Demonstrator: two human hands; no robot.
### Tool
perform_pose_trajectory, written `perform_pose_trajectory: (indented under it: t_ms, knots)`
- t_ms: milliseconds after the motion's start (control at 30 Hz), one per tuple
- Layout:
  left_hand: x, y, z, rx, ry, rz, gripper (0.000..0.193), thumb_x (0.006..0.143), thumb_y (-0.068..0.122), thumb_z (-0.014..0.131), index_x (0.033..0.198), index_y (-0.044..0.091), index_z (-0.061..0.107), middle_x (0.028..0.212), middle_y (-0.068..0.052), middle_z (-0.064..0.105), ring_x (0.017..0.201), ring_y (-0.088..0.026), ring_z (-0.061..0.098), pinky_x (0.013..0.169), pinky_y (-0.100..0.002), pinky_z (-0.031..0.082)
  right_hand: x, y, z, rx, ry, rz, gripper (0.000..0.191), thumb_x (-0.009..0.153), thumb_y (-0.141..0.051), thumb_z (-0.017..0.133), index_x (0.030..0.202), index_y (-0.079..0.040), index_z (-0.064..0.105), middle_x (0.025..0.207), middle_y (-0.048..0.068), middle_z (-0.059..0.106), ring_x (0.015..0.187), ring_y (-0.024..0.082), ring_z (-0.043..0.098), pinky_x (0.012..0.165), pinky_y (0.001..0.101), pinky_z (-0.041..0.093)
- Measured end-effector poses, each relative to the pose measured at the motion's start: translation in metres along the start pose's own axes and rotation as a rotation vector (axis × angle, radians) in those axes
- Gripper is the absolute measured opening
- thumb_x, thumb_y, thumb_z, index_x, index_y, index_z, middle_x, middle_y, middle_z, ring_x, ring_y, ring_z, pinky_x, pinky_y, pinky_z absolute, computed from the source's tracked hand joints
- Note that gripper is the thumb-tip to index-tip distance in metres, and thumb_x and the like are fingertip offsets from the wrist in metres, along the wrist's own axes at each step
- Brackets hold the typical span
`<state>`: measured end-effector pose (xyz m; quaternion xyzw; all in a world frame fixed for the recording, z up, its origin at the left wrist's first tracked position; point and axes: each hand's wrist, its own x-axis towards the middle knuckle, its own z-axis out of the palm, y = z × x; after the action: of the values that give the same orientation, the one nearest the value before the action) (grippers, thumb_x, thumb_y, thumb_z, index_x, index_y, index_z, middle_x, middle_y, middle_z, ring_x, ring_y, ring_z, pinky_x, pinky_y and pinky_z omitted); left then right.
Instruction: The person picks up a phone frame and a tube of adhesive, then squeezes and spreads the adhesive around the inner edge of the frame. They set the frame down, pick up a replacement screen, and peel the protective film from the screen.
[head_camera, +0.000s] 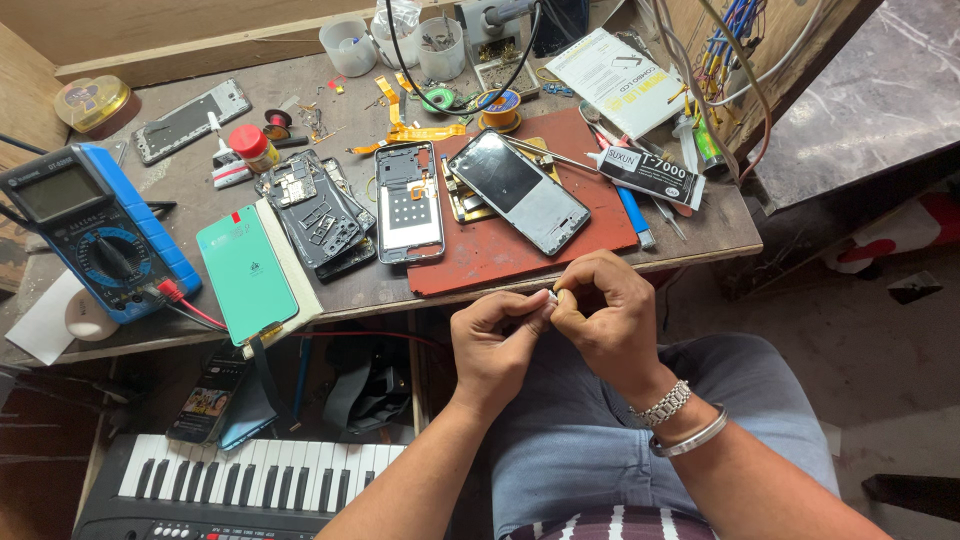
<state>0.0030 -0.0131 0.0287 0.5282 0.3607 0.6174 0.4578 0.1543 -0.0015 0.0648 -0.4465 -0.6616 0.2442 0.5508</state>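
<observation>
White and tiny, the small part (551, 296) sits pinched between our two hands just below the workbench (720, 225) edge, above our lap; our left hand (497, 340) and right hand (605, 318) press together with fingertips closed on it. On the bench just beyond lie a phone with a dark screen (518, 190) on a red mat (500, 255), an opened phone frame (408, 201), a mint-green back cover (247, 270) and a blue multimeter (95, 230), with a keyboard (250, 480) lower left.

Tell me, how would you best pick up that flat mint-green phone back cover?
Probably by its two long edges near the lower end of the mint-green phone back cover. It lies flat and overhangs the wooden table's front edge, so fingers could come from below there.
</observation>
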Motion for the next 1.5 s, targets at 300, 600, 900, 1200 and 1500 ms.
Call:
perform_pose_trajectory:
  t_ms: [300, 600, 900, 1200, 1500]
  knots:
    - [-0.003, -0.009, -0.008, -0.252, -0.004, -0.186, 0.008, 0.093, -0.001, 0.075, 0.098, -0.006, 0.075, 0.088, -0.014, 0.076, 0.077, -0.016, 0.072, 0.072, -0.028, 0.060, 0.015, 0.005, -0.011, -0.197, 0.133, -0.222, 0.008, 0.086, 0.001, 0.069, 0.092, -0.002, 0.066, 0.092, 0.007, 0.066, 0.080, 0.015, 0.067, 0.073, 0.0278, 0.055]
    - [0.003, -0.014, -0.005, -0.364, 0.035, -0.184, 0.016, 0.095, 0.005, 0.074, 0.107, -0.006, 0.072, 0.096, -0.015, 0.077, 0.086, -0.018, 0.074, 0.082, -0.032, 0.062, 0.009, 0.019, -0.036, 0.237, -0.053, 0.092, 0.004, 0.094, -0.002, 0.063, 0.097, -0.002, 0.063, 0.097, 0.004, 0.066, 0.081, 0.008, 0.064, 0.074, 0.0231, 0.055]
    - [0.002, -0.018, -0.007, -0.393, 0.049, -0.221, 0.017, 0.096, 0.009, 0.074, 0.106, -0.004, 0.071, 0.096, -0.015, 0.077, 0.086, -0.019, 0.075, 0.083, -0.032, 0.062, 0.004, 0.029, -0.033, 0.395, -0.394, 0.221, 0.016, 0.096, -0.012, 0.051, 0.086, -0.003, 0.061, 0.087, 0.003, 0.067, 0.077, 0.006, 0.055, 0.071, 0.0215, 0.049]
    - [0.002, -0.013, -0.006, -0.374, 0.034, -0.141, 0.012, 0.091, -0.004, 0.077, 0.102, -0.002, 0.071, 0.104, -0.009, 0.073, 0.096, -0.013, 0.070, 0.090, -0.027, 0.058, 0.013, -0.006, -0.029, 0.025, -0.330, 0.309, 0.018, 0.082, -0.011, 0.078, 0.096, -0.003, 0.069, 0.081, -0.001, 0.069, 0.069, 0.004, 0.062, 0.060, 0.0214, 0.052]
    - [0.002, -0.007, -0.004, -0.275, 0.006, -0.075, 0.013, 0.090, -0.010, 0.076, 0.100, -0.001, 0.073, 0.103, -0.008, 0.072, 0.097, -0.012, 0.069, 0.090, -0.025, 0.057, 0.005, 0.007, -0.028, 0.308, -0.296, 0.336, 0.012, 0.094, -0.009, 0.073, 0.103, 0.000, 0.074, 0.092, -0.001, 0.070, 0.081, 0.002, 0.063, 0.071, 0.0199, 0.052]
